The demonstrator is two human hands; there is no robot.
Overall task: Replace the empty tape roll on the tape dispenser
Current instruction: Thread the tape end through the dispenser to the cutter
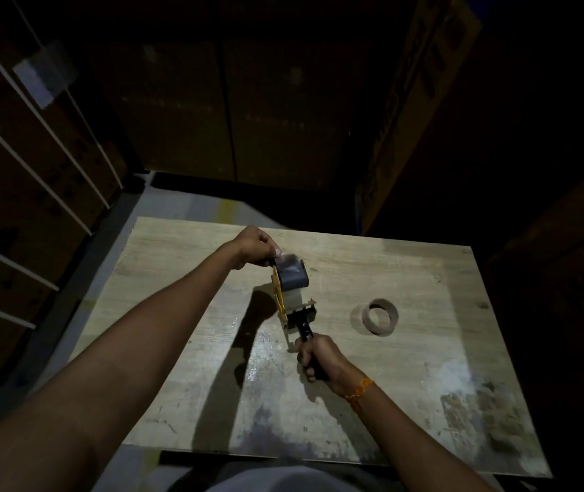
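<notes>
The left hand [253, 248] is closed in a pinch at the far end of the tape dispenser [292, 296], thumb and fingertips gripping what looks like the loose end of the tape just above the roll; whether they also touch the roll itself cannot be made out. The grey tape roll [293, 276] sits mounted on the dispenser against its yellow side plate, with a clear strip running down toward the black cutter end. The dispenser is held over the middle of the wooden table [407, 367], slightly toward its far edge, and casts a dark shadow on the board to its left. The right hand [320, 358] is wrapped tight around the dispenser's black handle, nearer the person, with an orange thread band [360, 390] on the wrist. To the right of the dispenser, well apart from both hands, the empty cardboard core [380, 316] lies alone on the table, tilted so its hollow shows. Stacked cardboard boxes [27, 193] stand in the dark beyond the table's left edge.
</notes>
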